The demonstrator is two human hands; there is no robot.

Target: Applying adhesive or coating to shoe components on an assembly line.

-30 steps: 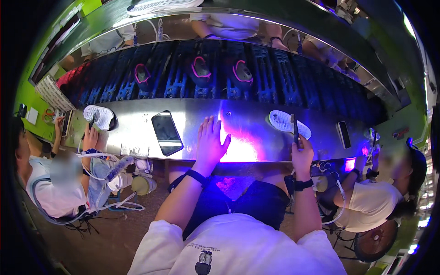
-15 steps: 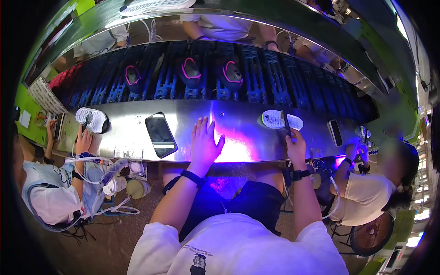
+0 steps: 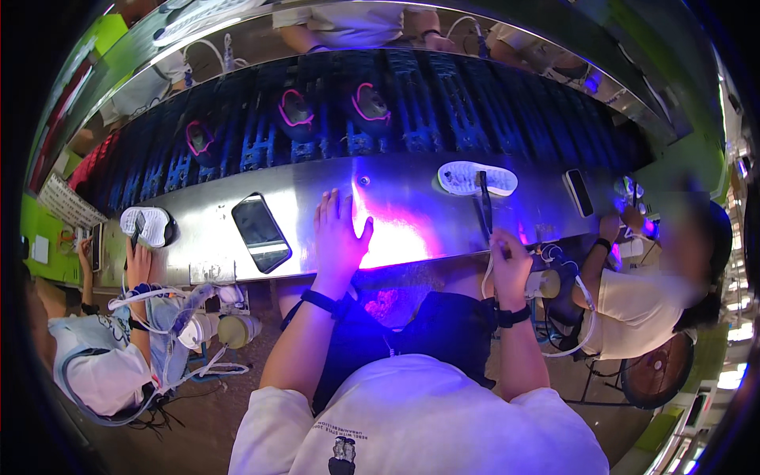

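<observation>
White T-shirt (image 3: 419, 419), black wristbands (image 3: 514, 317)

Three pink-trimmed shoes (image 3: 296, 111), two brushes (image 3: 486, 207) and, on the bench (image 3: 301, 194), two white soles (image 3: 459, 179) are counted.

Open silver metal bench (image 3: 408, 176) between bare left hand (image 3: 339, 236) and white oval sole (image 3: 499, 182); long black brush (image 3: 485, 204) bars right.

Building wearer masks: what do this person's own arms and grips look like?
Short white sleeves, arms bare below. The left grip and right grip are ungloved hands. Left wristband and right wristband are black; I can't make out markings on either.
</observation>
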